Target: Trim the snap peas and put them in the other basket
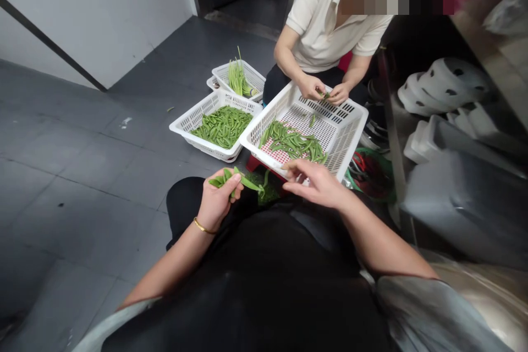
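Several green pea pods (225,177) are bunched in my left hand (218,192), which is closed around them. One long pod with a curled stem end sticks out to the right of my thumb. My right hand (313,181) is at the near rim of a large white basket (350,146), its fingers apart and nothing visible in them. Loose pea pods (295,142) lie spread over the near part of that basket's perforated bottom. A bit of green stem (266,178) shows between my hands, above a pile of green trimmings (269,193).
A co-worker (315,27) sits opposite, both hands pinching a small green piece over the basket's far rim. To the left, a second white basket (181,124) holds many pods; behind it a smaller basket (220,74) holds long green stalks. Grey bins (454,198) stand at right.
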`<state>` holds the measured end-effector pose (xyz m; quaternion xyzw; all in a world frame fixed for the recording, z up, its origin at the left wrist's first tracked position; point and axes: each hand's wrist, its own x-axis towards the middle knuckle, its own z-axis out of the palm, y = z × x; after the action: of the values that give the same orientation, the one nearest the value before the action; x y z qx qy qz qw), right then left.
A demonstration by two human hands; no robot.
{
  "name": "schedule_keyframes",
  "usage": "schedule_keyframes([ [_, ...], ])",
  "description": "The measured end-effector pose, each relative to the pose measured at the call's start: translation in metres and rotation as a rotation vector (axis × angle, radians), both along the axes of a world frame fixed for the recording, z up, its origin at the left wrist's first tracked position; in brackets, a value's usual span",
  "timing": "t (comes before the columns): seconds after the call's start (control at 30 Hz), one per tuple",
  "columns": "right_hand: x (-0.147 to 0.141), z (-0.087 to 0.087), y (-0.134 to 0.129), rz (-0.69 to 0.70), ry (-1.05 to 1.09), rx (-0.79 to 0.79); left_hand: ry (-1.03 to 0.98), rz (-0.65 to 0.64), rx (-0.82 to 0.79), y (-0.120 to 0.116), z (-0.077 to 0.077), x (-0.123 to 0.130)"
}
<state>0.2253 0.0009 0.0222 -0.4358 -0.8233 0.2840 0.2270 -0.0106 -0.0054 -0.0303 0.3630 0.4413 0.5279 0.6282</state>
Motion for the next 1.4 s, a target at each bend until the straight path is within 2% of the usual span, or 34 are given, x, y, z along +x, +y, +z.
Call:
schedule_keyframes([
  [0.07,-0.016,-0.008,0.001,0.087,-0.054,-0.048,0.076,-0.039,0.030,-0.003,0.001,0.001],
  [0.17,-0.036,-0.020,0.005,0.148,-0.162,0.030,0.251,-0.037,0.086,-0.005,0.004,-0.008],
  [0.27,-0.040,-0.022,0.004,0.189,-0.175,0.105,0.606,0.027,0.289,-0.006,0.015,-0.026],
  [0.3,-0.038,-0.021,0.002,0.241,-0.184,0.116,0.704,0.004,0.373,-0.006,0.021,-0.031],
  [0.33,-0.037,-0.019,0.001,0.302,-0.196,0.125,0.772,-0.070,0.445,-0.007,0.026,-0.034],
  [0.4,-0.036,-0.015,-0.002,0.392,-0.198,0.160,0.817,-0.350,0.523,-0.007,0.036,-0.032],
  [0.47,-0.038,-0.015,-0.002,0.382,-0.137,0.235,0.759,-0.627,0.505,-0.007,0.038,-0.021],
  [0.5,-0.040,-0.016,-0.001,0.328,-0.085,0.280,0.696,-0.694,0.445,-0.006,0.035,-0.014],
  [0.53,-0.041,-0.019,-0.001,0.249,-0.029,0.319,0.605,-0.691,0.354,-0.005,0.031,-0.007],
  [0.57,-0.041,-0.022,-0.001,0.163,0.021,0.342,0.487,-0.624,0.247,-0.003,0.025,-0.002],
  [0.63,-0.036,-0.028,-0.002,0.043,0.077,0.307,0.214,-0.384,0.043,0.004,0.011,0.001],
  [0.7,-0.024,-0.032,-0.002,0.089,0.038,0.137,-0.053,-0.145,-0.069,0.016,0.000,-0.007],
  [0.73,-0.014,-0.033,0.000,0.151,-0.012,0.010,-0.155,-0.071,-0.095,0.023,-0.004,-0.015],
  [0.8,0.008,-0.034,0.012,0.242,-0.129,-0.260,-0.283,-0.009,-0.113,0.037,-0.008,-0.031],
  [0.83,0.019,-0.036,0.024,0.240,-0.194,-0.363,-0.316,-0.008,-0.110,0.042,-0.009,-0.038],
  [0.9,0.038,-0.047,0.055,0.127,-0.395,-0.456,-0.355,-0.066,-0.111,0.049,-0.010,-0.046],
  [0.97,0.049,-0.068,0.091,-0.058,-0.794,-0.421,-0.383,-0.153,-0.143,0.050,-0.011,-0.043],
  [1.0,0.052,-0.081,0.107,-0.111,-0.893,-0.418,-0.396,-0.194,-0.161,0.049,-0.012,-0.040],
  [1.07,0.054,-0.108,0.129,-0.147,-1.014,-0.432,-0.420,-0.255,-0.191,0.047,-0.012,-0.031],
  [1.17,0.056,-0.135,0.140,-0.128,-1.057,-0.453,-0.462,-0.313,-0.224,0.044,-0.011,-0.023],
  [1.23,0.063,-0.139,0.137,-0.127,-1.065,-0.450,-0.448,-0.347,-0.247,0.043,-0.010,-0.020],
  [1.4,0.080,-0.126,0.125,-0.144,-1.049,-0.450,-0.326,-0.429,-0.256,0.036,-0.008,-0.010],
])
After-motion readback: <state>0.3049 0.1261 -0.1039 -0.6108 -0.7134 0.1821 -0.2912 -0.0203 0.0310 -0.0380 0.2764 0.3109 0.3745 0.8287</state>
